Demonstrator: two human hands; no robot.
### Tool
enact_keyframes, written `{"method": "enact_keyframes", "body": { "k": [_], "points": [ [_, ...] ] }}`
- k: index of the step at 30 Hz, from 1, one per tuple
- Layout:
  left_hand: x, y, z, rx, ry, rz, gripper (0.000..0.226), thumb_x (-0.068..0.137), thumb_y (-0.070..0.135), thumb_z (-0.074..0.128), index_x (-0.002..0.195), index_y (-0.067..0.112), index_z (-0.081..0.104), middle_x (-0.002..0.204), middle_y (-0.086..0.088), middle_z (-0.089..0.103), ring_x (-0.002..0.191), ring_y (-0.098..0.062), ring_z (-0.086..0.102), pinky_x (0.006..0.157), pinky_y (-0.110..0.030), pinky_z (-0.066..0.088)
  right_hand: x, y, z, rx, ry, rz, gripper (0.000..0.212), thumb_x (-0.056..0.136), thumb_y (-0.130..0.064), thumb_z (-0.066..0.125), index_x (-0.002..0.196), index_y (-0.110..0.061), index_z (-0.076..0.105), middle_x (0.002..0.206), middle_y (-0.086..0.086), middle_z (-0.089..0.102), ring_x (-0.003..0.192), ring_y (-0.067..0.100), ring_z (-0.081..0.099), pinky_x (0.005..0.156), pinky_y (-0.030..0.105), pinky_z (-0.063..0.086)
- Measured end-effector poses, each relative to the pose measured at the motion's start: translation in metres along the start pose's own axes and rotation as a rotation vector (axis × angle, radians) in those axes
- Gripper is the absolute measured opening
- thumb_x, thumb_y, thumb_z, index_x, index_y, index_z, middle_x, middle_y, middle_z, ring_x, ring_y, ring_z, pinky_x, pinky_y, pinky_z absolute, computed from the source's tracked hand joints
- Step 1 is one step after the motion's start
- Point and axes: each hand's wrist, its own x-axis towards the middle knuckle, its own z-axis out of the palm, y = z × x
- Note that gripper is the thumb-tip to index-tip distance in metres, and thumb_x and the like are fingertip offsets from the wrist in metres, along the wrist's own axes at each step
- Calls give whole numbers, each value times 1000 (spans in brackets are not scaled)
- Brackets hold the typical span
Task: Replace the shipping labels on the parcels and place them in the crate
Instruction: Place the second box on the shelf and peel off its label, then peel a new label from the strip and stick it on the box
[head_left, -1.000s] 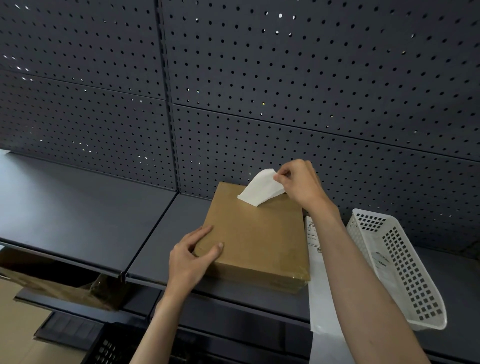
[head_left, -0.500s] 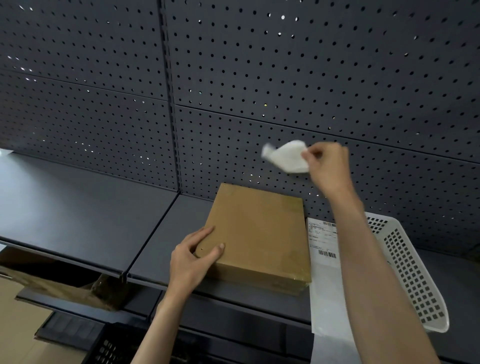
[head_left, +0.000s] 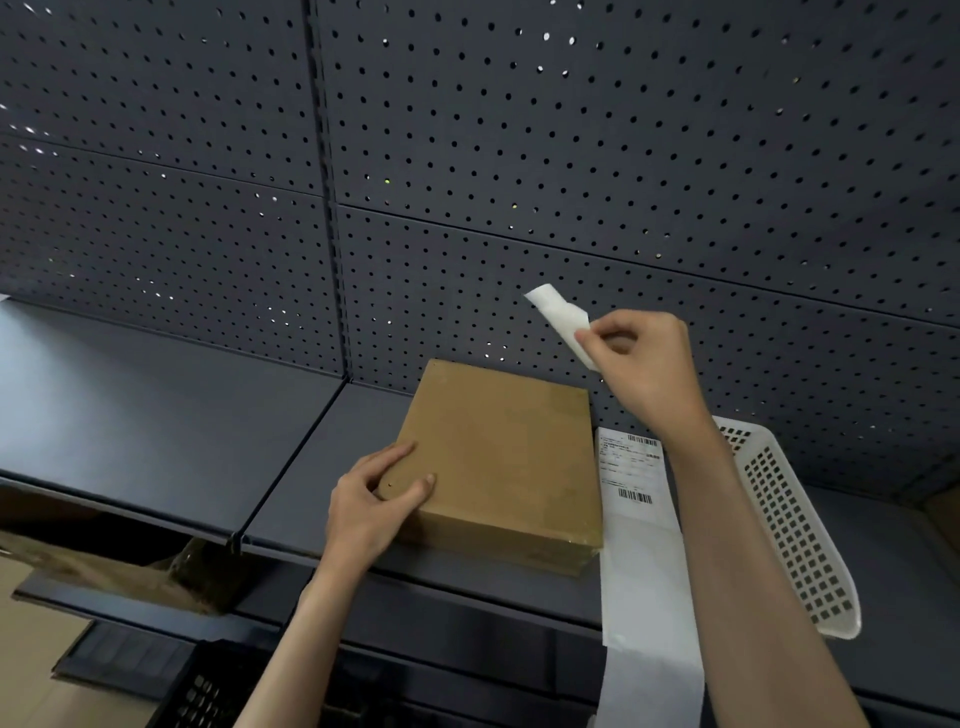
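Observation:
A flat brown cardboard parcel (head_left: 498, 457) lies on the dark grey shelf (head_left: 156, 415), its top face bare. My left hand (head_left: 374, 499) rests on the parcel's near left corner, thumb and fingers spread over the top. My right hand (head_left: 639, 358) is raised above the parcel's far right corner and pinches a curled white peeled-off label (head_left: 558, 317) between thumb and fingers. A long white strip of labels (head_left: 631, 467), printed with barcodes, lies right of the parcel and hangs over the shelf edge.
A white perforated plastic basket (head_left: 789, 525) sits tilted at the right, behind my right forearm. A pegboard wall (head_left: 571, 156) backs the shelf. Below the shelf are a black crate (head_left: 208, 691) and brown cardboard (head_left: 104, 566).
My right hand peeled the white label off the parcel's far edge and lifted it up and to the right, clear of the parcel. The left hand stayed on the corner.

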Motion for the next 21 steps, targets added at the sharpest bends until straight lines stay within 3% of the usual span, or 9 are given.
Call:
{"method": "enact_keyframes", "body": {
  "k": [3, 5, 7, 10, 16, 21],
  "points": [
    [0, -1, -5, -1, 1, -10, 41, 72, 43, 86, 109, 51, 72, 125, 20, 65, 116, -2, 60, 97, -28, 50, -24, 20, -2, -115, 32, -142, 8, 92, -12, 72, 88, -7, 78, 76, -4, 73, 66, 6, 70, 64, 34, 61],
    [1, -2, -8, -18, 7, -24, 42, 72, 41, 88, 110, 50, 72, 125, 17, 65, 115, -3, 60, 98, -32, 51, -42, 43, -10, -251, 26, -230, 6, 92, -8, 71, 88, -5, 74, 72, 2, 70, 56, 16, 63, 54, 43, 56],
    [-1, -2, -7, -27, 14, -34, 42, 74, 34, 88, 111, 46, 73, 124, 15, 66, 115, -6, 61, 99, -33, 51, -62, 69, -24, -356, -2, -244, 2, 93, -7, 69, 91, -7, 69, 69, 3, 66, 53, 18, 57, 48, 40, 50],
    [-4, 2, -6, -36, 21, -36, 43, 76, 28, 87, 114, 41, 73, 124, 11, 66, 115, -9, 61, 98, -30, 49, -86, 102, -57, -467, -9, -193, 3, 94, -4, 67, 93, -6, 65, 64, 1, 60, 46, 13, 48, 44, 24, 36],
    [-11, 13, 0, -52, 23, -63, 44, 77, 29, 85, 118, 37, 73, 125, 6, 64, 120, -12, 56, 106, -34, 43, -121, 165, -109, -656, -58, -14, 11, 95, -6, 66, 85, -5, 63, 53, 3, 55, 40, 23, 50, 40, 36, 45],
    [-18, 23, 5, -51, 11, -36, 47, 80, 18, 81, 124, 27, 70, 129, 2, 61, 124, -9, 49, 107, -30, 35, -135, 192, -110, -733, -137, 63, 18, 96, -8, 64, 79, -6, 58, 56, 3, 55, 41, 24, 49, 42, 27, 33]
  ]
}}
